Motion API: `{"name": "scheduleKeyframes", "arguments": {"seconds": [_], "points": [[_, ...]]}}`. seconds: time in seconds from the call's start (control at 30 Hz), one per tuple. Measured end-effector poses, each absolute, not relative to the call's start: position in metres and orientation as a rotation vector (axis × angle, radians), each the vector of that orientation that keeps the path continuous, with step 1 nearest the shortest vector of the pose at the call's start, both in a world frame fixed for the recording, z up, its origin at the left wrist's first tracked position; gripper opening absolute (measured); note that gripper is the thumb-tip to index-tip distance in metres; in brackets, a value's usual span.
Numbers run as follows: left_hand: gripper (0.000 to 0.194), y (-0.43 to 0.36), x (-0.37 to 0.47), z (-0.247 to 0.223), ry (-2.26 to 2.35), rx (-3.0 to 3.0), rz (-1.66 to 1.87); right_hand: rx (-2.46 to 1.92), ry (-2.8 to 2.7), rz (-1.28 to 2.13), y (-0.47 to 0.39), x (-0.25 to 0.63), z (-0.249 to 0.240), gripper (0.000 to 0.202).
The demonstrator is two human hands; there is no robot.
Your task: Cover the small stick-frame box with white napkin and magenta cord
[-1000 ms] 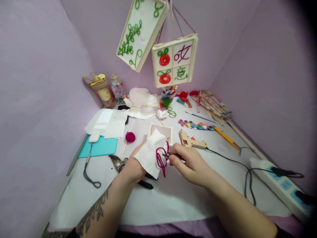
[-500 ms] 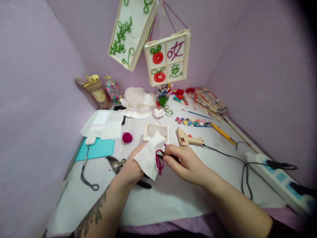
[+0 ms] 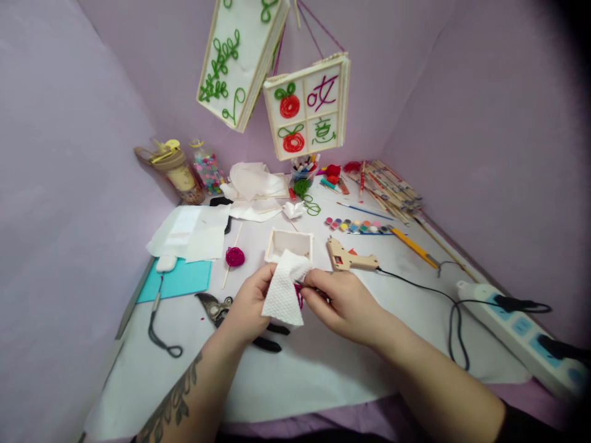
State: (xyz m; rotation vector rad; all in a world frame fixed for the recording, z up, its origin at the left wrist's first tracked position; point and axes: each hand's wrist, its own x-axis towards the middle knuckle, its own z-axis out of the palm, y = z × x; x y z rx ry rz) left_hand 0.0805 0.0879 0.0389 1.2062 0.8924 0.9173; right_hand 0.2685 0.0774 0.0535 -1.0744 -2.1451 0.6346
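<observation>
A white textured tissue (image 3: pixel 284 294) hangs between my hands. My left hand (image 3: pixel 252 301) is closed on its left side, with the fingertips partly behind it. At the tissue's upper right, my right hand (image 3: pixel 339 301) is closed in a pinch; the dark thin item seen there earlier is mostly hidden now. Magenta yarn (image 3: pixel 299 294) shows between the tissue and my right fingers. Just beyond the hands stands a small open white box (image 3: pixel 290 241). Black-handled pruning shears (image 3: pixel 217 309) lie partly under my left hand.
A glue gun (image 3: pixel 351 255) with a cord lies right of the box, near a paint strip (image 3: pixel 357 226) and a yellow cutter (image 3: pixel 414 247). A power strip (image 3: pixel 517 332) is at right, a magenta yarn ball (image 3: pixel 235 256) left. Decorated frames (image 3: pixel 307 104) hang above.
The tissue has swung more upright, and its top now folds over toward my right hand. Less of the magenta yarn and of the dark item shows. The view has shifted slightly.
</observation>
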Motion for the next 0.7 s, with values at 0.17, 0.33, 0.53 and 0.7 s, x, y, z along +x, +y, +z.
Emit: {"name": "scheduleKeyframes", "arguments": {"seconds": [0.17, 0.33, 0.53, 0.7], "points": [[0.021, 0.085, 0.08, 0.046, 0.955, 1.281, 0.926, -1.028, -2.202, 0.497, 0.079, 0.271, 0.049, 0.014], [0.01, 0.073, 0.079, 0.058, 1.088, 1.638, 0.978, -0.884, -2.113, 0.698, 0.082, 0.269, 0.043, 0.013], [0.007, 0.06, 0.083, 0.074, 1.151, 1.782, 1.014, -0.83, -1.891, 1.11, 0.08, 0.255, 0.032, 0.012], [0.013, 0.058, 0.086, 0.072, 1.174, 1.771, 1.041, -0.829, -1.785, 1.259, 0.076, 0.247, 0.029, 0.005]]}}
